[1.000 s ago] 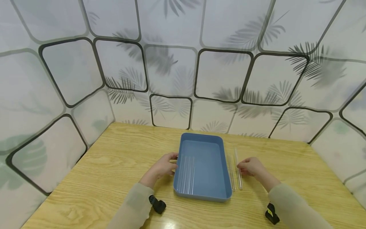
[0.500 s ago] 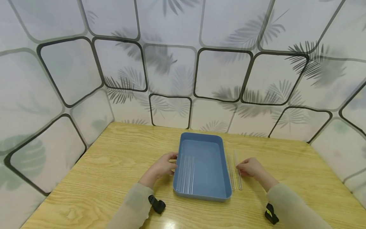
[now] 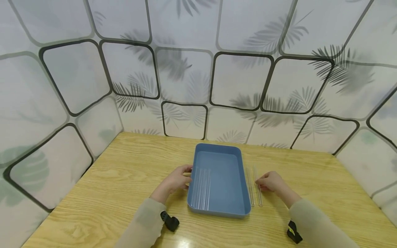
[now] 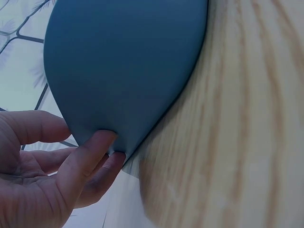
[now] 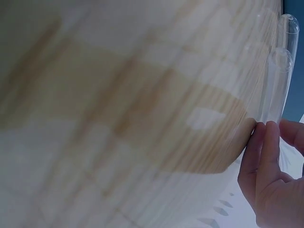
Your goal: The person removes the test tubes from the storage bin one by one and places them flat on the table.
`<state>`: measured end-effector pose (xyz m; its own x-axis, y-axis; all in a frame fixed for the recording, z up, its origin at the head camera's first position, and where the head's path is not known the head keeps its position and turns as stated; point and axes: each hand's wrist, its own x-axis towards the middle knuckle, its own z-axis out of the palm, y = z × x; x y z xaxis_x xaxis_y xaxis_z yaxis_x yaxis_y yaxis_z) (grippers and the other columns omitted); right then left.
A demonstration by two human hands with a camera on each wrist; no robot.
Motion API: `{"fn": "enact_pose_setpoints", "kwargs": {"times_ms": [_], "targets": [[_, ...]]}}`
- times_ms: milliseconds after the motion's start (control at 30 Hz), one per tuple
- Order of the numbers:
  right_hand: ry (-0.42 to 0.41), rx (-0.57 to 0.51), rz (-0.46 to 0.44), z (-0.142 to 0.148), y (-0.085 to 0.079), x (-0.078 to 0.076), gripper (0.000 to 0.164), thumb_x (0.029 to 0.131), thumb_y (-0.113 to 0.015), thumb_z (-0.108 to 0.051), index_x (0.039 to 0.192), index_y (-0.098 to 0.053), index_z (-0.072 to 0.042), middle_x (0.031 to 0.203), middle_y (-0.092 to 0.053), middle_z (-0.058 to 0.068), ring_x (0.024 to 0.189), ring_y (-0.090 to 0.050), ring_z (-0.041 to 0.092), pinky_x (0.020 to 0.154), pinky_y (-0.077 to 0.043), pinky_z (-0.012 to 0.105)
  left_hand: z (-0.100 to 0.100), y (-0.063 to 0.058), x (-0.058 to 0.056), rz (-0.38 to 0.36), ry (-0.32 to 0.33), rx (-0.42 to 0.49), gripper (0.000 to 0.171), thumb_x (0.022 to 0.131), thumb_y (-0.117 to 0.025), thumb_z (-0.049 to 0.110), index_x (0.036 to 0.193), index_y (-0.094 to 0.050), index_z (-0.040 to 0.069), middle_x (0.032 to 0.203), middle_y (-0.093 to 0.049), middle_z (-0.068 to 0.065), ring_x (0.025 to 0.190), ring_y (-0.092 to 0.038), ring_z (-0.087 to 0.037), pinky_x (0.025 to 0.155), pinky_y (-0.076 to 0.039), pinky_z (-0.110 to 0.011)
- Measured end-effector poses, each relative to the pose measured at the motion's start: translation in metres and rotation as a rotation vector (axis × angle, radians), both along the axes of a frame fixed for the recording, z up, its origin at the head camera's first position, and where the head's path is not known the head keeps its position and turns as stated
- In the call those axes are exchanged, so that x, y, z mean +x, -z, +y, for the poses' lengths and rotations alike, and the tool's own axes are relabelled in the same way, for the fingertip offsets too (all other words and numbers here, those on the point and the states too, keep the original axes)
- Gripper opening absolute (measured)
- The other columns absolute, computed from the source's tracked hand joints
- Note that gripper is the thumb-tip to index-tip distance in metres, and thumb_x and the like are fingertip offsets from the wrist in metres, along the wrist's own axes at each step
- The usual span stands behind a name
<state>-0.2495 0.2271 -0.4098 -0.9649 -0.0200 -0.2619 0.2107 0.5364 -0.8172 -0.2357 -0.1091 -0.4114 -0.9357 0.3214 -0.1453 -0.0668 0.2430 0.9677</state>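
Note:
A blue rectangular tray [image 3: 227, 179] lies on the wooden table. Along its left inside, several clear glass tubes [image 3: 201, 189] lie side by side. My left hand [image 3: 178, 178] touches the tray's left outer wall with its fingertips, fingers loosely extended, as the left wrist view shows. To the tray's right, my right hand [image 3: 273, 182] pinches a clear test tube [image 5: 279, 85] between thumb and fingers. The round end of this tube points toward me. Between it and the tray lies at least one more clear tube [image 3: 250, 189]. In the right wrist view a rounded tube end [image 5: 288, 28] shows behind the pinched tube.
The wooden table [image 3: 124, 172] extends on both sides of the tray. A patterned curtain-like wall [image 3: 186, 86] stands behind and at both sides. A black wrist device [image 3: 170, 221] sits on the left sleeve, and another black device [image 3: 294, 232] on the right.
The far end of the pinched test tube has come down and toward me, and my right hand has shifted slightly left with it. My left hand stays at the tray.

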Motion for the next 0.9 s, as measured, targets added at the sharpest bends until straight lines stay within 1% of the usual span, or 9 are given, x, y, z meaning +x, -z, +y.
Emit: {"fn": "enact_pose_setpoints", "kwargs": {"times_ms": [167,300,533,733,900], "targets": [[0.002,-0.008,0.003,-0.0007,0.0002,0.0007,0.016,0.077,-0.058,0.001,0.083,-0.057,0.015,0.063,-0.058,0.006,0.053,-0.057,0.012,0.053,-0.05,0.027,-0.0003,0.0008,0.0002,0.0,-0.004,-0.006,0.055,0.079,-0.044,-0.009,0.133,-0.032,-0.005,0.13,-0.033,-0.026,0.107,-0.044,-0.035,0.07,-0.049,-0.041],[-0.004,-0.011,0.005,-0.0003,0.0001,0.0011,0.017,0.077,-0.058,0.002,0.085,-0.057,0.017,0.063,-0.059,0.006,0.053,-0.057,0.012,0.053,-0.051,0.026,-0.0003,0.0016,-0.0004,0.0,-0.009,-0.011,0.055,0.079,-0.044,-0.009,0.132,-0.032,-0.005,0.131,-0.033,-0.025,0.107,-0.044,-0.035,0.069,-0.049,-0.04],[0.002,-0.022,-0.002,0.0007,0.0009,0.0014,0.016,0.077,-0.059,0.002,0.083,-0.057,0.016,0.064,-0.059,0.006,0.052,-0.057,0.011,0.052,-0.05,0.025,-0.0001,0.0013,0.0,0.0,0.001,0.01,0.054,0.08,-0.044,-0.009,0.133,-0.031,-0.006,0.13,-0.033,-0.026,0.107,-0.045,-0.035,0.069,-0.05,-0.04],[0.008,-0.009,0.007,-0.0006,0.0009,0.002,0.014,0.077,-0.06,0.002,0.08,-0.058,0.015,0.061,-0.057,0.004,0.05,-0.055,0.01,0.05,-0.049,0.023,-0.0008,0.0008,0.0007,0.004,0.004,0.029,0.053,0.08,-0.043,-0.01,0.132,-0.031,-0.007,0.129,-0.035,-0.027,0.105,-0.046,-0.035,0.069,-0.05,-0.04],[0.002,0.023,0.008,-0.0014,0.0005,0.0025,0.016,0.077,-0.06,0.0,0.083,-0.059,0.015,0.064,-0.058,0.005,0.052,-0.056,0.01,0.051,-0.049,0.024,-0.0011,0.0007,0.0002,0.004,0.004,0.04,0.054,0.08,-0.043,-0.01,0.132,-0.031,-0.007,0.129,-0.035,-0.027,0.104,-0.047,-0.034,0.068,-0.05,-0.04]]}}
